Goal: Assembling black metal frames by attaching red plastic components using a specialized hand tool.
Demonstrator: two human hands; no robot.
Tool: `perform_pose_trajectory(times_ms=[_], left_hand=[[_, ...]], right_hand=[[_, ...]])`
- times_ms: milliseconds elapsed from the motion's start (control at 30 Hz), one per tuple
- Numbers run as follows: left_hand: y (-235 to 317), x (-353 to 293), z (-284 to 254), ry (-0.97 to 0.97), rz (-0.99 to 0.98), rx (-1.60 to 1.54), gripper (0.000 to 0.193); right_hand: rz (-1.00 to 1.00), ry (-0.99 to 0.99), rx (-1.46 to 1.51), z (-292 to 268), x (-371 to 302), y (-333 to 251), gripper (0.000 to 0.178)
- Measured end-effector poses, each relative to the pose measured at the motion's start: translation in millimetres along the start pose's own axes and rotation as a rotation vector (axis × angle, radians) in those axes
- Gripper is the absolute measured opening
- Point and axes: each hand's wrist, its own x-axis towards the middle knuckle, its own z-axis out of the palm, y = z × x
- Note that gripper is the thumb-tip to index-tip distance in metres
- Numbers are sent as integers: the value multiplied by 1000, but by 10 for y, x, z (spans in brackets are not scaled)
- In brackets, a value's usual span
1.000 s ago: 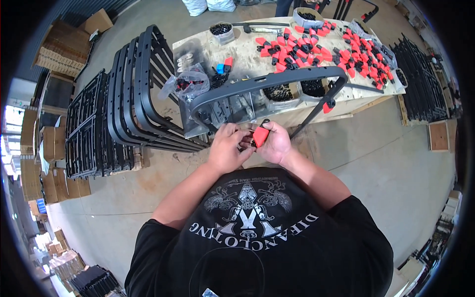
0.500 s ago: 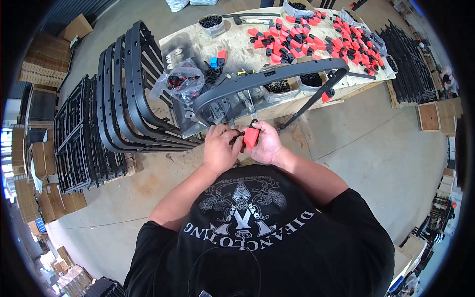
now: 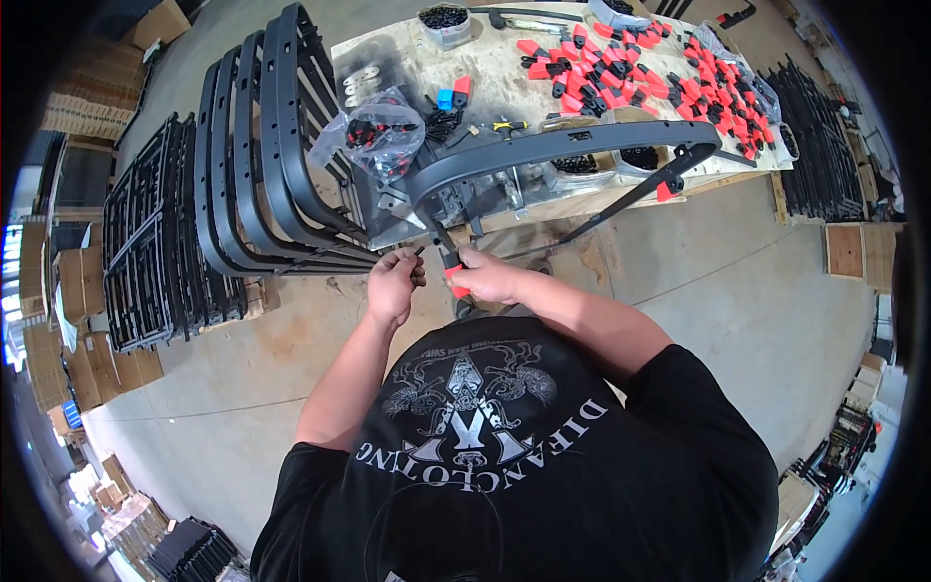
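Observation:
My right hand [image 3: 493,278] is closed around a red-and-black plastic piece [image 3: 452,264], which sits at the near left end of a dark curved metal frame [image 3: 562,145]. To its left, my left hand [image 3: 391,288] has its fingers pinched together, with a small dark part [image 3: 420,250] showing at the fingertips. That part is too small to name. The frame rests across the front of the worktable [image 3: 393,73], and its far end carries another red-and-black piece [image 3: 667,188]. My palm and fingers hide some of the piece in my right hand.
Several similar dark frames [image 3: 276,145] stand in a row left of the table. Red-and-black pieces [image 3: 606,73] lie heaped on the tabletop, near tubs of small black parts [image 3: 444,19]. A clear plastic bag [image 3: 373,136] lies at the table's left, beside a blue block [image 3: 445,99].
My hands have moved apart, the left one leftward. The red-and-black piece in my right hand has gone left to the frame's near end. The whole view has shifted slightly.

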Motion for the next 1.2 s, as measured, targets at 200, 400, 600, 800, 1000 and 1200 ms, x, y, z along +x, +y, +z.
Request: perform_pose_trajectory(times_ms=[200,400,600,800,1000,1200], left_hand=[[104,36,3,-156,-14,-2,14],[106,121,-56,-278,-72,-156,17],[60,242,-10,-279,-124,-152,18],[89,219,-52,-325,-109,-220,19],[77,248,25,-291,-82,-140,19],[65,213,54,-306,-87,-182,16]], right_hand=[[-83,166,38,71,86,-58,45],[-63,94,274,63,134,-98,44],[-43,103,350,43,116,-141,48],[-25,67,329,27,45,-246,45],[115,76,411,10,107,-113,37],[154,31,477,3,52,-83,33]])
